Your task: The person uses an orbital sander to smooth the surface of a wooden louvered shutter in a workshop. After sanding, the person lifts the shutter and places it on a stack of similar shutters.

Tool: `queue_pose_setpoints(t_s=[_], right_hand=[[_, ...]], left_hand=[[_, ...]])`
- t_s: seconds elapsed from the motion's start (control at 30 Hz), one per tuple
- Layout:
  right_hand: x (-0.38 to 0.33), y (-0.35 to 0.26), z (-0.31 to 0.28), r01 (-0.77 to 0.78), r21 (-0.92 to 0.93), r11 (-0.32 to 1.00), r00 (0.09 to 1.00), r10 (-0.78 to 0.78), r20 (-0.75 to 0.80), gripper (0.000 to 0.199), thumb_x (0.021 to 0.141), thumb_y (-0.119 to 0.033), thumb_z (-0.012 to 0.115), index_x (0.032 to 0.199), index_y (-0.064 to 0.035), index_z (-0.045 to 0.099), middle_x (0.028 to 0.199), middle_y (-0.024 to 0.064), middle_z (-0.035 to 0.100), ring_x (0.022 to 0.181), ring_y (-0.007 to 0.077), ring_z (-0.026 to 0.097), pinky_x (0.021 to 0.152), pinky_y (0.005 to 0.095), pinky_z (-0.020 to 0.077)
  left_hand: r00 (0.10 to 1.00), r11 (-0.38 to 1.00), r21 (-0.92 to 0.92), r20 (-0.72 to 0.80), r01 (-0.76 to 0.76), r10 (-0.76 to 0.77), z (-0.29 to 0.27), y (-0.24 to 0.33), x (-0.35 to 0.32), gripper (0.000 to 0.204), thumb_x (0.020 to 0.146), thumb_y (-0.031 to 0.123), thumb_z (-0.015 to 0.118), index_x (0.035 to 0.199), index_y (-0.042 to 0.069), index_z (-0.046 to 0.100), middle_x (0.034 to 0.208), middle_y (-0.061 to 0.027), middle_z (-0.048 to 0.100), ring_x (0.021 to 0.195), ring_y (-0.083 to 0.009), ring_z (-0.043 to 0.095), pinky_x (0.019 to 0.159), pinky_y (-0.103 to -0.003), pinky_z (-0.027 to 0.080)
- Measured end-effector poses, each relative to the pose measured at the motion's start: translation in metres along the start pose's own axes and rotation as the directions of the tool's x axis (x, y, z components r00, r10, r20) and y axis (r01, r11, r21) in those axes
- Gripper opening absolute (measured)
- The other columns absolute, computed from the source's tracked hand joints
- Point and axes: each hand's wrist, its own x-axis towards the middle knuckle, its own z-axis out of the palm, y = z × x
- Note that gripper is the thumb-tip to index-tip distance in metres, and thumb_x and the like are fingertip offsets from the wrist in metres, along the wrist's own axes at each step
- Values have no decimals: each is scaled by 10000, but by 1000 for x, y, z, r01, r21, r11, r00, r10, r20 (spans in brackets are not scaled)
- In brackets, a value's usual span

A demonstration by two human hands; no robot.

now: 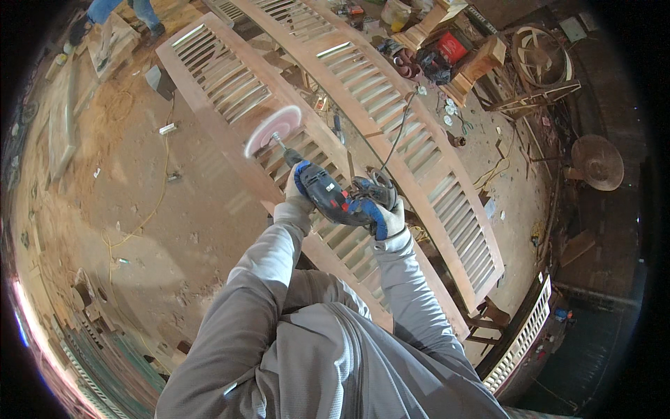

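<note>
Our grey sleeves (293,335) rise toward the blue power drill (328,195). Our left hand (299,199) has its fingers clamped round the drill's front; our right hand (382,209) has its fingers clamped on the rear grip. Beyond the drill, its pink sanding disc (273,130) spins against the louvered wooden shutter (230,84).

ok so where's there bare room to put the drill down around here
Widest free patch: the dusty floor left of the near shutter panel, crossed only by a yellow cord. Crowded: beyond the far shutter panel, tools and wood scraps pile up. Both hands, left hand and right hand, hold the drill.
</note>
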Motion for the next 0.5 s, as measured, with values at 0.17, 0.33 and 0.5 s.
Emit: queue_pose_setpoints(t_s=[0.17, 0.33, 0.5], right_hand=[[9, -33, 11, -27, -45, 999, 1000, 27, -11, 447, 791, 5, 684, 1224, 73, 593, 1042, 114, 690, 919, 176, 660, 801, 294, 525], [30, -56, 2, 34, -210, 977, 996, -16, 85, 379, 779, 2, 663, 1148, 45, 587, 942, 119, 669, 787, 182, 661, 721, 296, 526], [51, -69, -6, -103, -178, 979, 983, 128, 131, 481, 781, 15, 641, 1249, 69, 542, 1002, 191, 689, 817, 257, 701, 754, 346, 571]], left_hand=[[995, 995, -16, -6, -100, 100, 16, -9, -7, 253, 936, 348, 523, 880, 127, 633, 853, -87, 684, 802, -284, 652, 809, -450, 538], [984, 989, 20, -95, -147, 148, 73, -20, -23, 169, 902, 292, 552, 859, 141, 616, 820, -69, 677, 774, -278, 652, 775, -436, 545], [961, 964, -31, -101, -263, 259, 60, -18, -11, 203, 893, 317, 544, 864, 131, 620, 825, -98, 676, 783, -290, 652, 768, -445, 543]])
